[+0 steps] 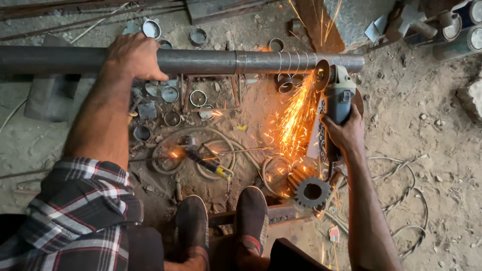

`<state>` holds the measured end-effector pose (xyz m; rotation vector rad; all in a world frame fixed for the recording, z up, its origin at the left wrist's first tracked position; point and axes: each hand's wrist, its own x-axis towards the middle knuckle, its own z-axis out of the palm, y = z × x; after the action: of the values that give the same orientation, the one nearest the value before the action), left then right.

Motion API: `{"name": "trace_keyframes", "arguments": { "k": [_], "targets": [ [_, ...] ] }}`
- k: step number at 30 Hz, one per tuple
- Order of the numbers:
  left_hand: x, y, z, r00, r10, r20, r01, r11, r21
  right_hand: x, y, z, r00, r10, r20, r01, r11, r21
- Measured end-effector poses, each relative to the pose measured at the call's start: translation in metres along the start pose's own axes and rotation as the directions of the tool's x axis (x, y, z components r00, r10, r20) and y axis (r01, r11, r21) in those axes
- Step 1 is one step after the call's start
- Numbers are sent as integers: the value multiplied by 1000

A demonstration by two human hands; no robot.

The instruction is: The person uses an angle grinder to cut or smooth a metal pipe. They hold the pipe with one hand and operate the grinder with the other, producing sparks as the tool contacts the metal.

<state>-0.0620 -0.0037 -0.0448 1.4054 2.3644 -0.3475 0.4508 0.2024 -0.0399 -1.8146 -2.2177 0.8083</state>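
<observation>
A long grey steel pipe (211, 61) lies across the view on a low stand. My left hand (133, 56) rests on top of the pipe and grips it. My right hand (345, 131) holds a grey angle grinder (335, 90) by its body. The grinder's disc (321, 75) meets the pipe near its right end, where several ring marks show. Orange sparks (296, 118) stream down and to the left from the disc. My two shoes (221, 218) stand on the ground below the pipe.
Cut pipe rings (170, 94) lie scattered under the pipe on the dirt floor. A rusty toothed sprocket (311, 190) sits near my right foot. A hose and a yellow-handled tool (213, 165) lie in front of the shoes. Cables (411, 195) trail at the right.
</observation>
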Motion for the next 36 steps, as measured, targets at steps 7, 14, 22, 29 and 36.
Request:
{"name": "trace_keyframes", "arguments": {
  "k": [7, 14, 22, 29, 36],
  "targets": [
    [6, -5, -17, 990, 10, 139, 12, 987, -158, 3, 2, -1, 999, -36, -17, 35, 998, -52],
    [10, -9, -3, 999, 41, 22, -40, 997, -62, 11, 12, 3, 997, -75, -19, 75, 997, 5],
    [4, -8, 0, 998, 53, -30, -55, 997, -52, 11, 7, 2, 993, -104, -59, 101, 993, -55],
    [9, -10, 10, 996, 42, -80, -44, 999, -21, 11, 7, 3, 998, -57, -16, 56, 998, -31],
    [-3, -9, 15, 975, 86, -204, -83, 996, 20, 3, 3, -1, 994, -102, -47, 102, 995, -22]
  ]
}}
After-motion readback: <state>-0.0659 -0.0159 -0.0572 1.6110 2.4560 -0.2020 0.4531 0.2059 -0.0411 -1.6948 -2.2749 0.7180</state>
